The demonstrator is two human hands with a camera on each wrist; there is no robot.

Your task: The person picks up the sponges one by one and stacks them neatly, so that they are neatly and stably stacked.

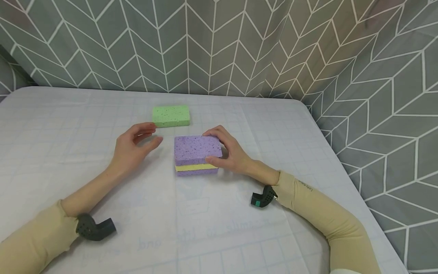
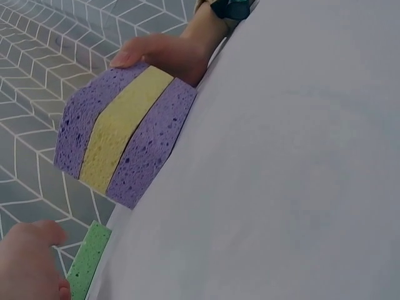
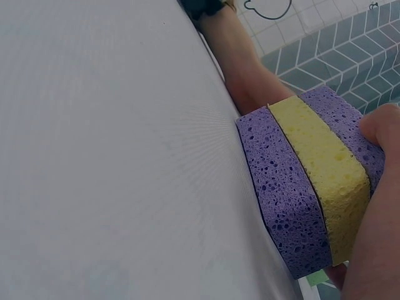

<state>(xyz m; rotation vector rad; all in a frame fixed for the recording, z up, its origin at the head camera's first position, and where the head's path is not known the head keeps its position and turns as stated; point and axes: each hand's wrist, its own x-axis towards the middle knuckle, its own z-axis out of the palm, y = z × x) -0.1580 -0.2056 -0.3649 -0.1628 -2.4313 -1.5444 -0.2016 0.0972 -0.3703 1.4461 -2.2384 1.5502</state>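
Three sponges lie stacked on the table: a purple sponge (image 1: 195, 147) on top, a yellow sponge (image 1: 191, 167) in the middle and another purple sponge (image 1: 195, 172) below. My right hand (image 1: 236, 155) grips the top purple sponge at its right end, thumb at the front edge and fingers at the back. The right wrist view shows the yellow layer (image 3: 319, 156) between both purple ones. A green sponge (image 1: 171, 116) lies flat behind the stack, to the left. My left hand (image 1: 131, 147) is beside it, thumb and fingers apart, fingertips right at its near left corner.
A white cloth with faint printed lines covers the table (image 1: 191, 228). Behind the table and along its right side hangs a grey curtain (image 1: 198, 45) with white chevron lines. Small black cameras (image 1: 96, 227) sit on both wrists over beige sleeves.
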